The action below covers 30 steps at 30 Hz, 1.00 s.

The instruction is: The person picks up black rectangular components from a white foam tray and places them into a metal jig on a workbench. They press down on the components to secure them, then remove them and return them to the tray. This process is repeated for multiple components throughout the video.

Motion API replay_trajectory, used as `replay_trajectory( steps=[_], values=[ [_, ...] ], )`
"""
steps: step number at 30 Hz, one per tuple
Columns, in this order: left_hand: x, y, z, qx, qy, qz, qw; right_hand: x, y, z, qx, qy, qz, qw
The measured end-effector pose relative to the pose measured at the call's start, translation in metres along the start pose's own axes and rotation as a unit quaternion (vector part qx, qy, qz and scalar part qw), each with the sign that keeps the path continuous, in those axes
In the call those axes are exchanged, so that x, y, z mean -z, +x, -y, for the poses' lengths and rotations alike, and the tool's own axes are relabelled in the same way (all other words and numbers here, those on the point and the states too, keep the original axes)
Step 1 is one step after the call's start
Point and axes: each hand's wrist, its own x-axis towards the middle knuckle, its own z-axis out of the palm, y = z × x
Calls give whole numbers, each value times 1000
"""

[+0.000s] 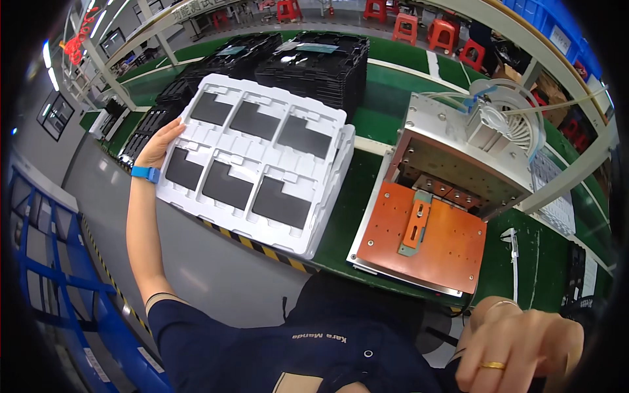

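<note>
My left hand (159,143), with a blue wristband, grips the left edge of a stack of white moulded trays (259,196) that rests on the green bench and overhangs its front edge. The top tray holds several dark rectangular panels (282,202) in its pockets. My right hand (517,344) is low at the right, close to my body, fingers curled with a gold ring showing; nothing shows in it. It hangs just below the front of an orange plate fixture (445,242).
Stacks of black trays (314,62) stand behind the white ones. A metal press-like machine (458,150) with a white fan sits over the orange plate. A blue frame (59,275) stands at lower left. Red stools (442,33) line the far aisle.
</note>
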Motion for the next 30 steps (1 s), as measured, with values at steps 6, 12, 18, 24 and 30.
replay_trajectory(
  steps=[6, 12, 18, 24, 30],
  values=[
    [98, -72, 3, -53, -31, -100, 993, -22, -20, 0, 31, -70, 28, 997],
    [157, -110, 41, -87, -220, -184, 954, -31, -26, -1, 32, -106, 82, 990],
    [224, -72, 116, -207, -217, -283, 911, -41, -55, -18, -92, -185, 169, 964],
    [242, -26, 170, -220, -166, -410, 869, 6, -29, -21, -315, -347, 116, 876],
    [165, -27, 172, 4, 451, -609, 652, 69, -49, -49, -488, -324, -70, 808]
  ],
)
